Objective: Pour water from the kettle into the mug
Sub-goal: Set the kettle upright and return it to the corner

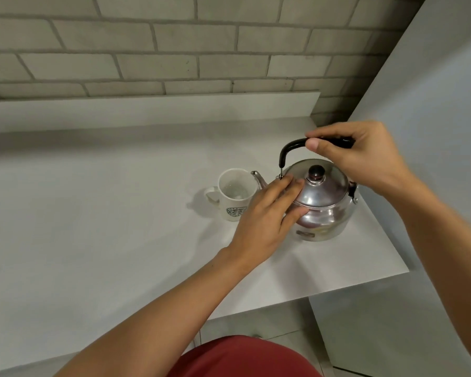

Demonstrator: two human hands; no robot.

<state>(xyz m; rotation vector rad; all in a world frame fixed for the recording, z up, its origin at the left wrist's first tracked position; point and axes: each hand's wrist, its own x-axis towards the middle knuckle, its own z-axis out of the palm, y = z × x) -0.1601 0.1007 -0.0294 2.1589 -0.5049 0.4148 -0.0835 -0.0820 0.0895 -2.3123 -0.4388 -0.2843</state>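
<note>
While the right hand (362, 156) grips the steel kettle's (321, 210) black handle (290, 148) and the open left hand (264, 219) steadies it, tilt slowly toward the white mug (233, 197).

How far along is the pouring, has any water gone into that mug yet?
Done: the right hand has a grip on the kettle handle. In hand: the left hand steadies its side. Left: the kettle sits on the counter, the mug looks empty.

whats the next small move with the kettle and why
Probably lift the kettle slightly by its handle: the right hand grips it, the left hand steadies the body, it sits on the counter, spout beside the mug.
</note>
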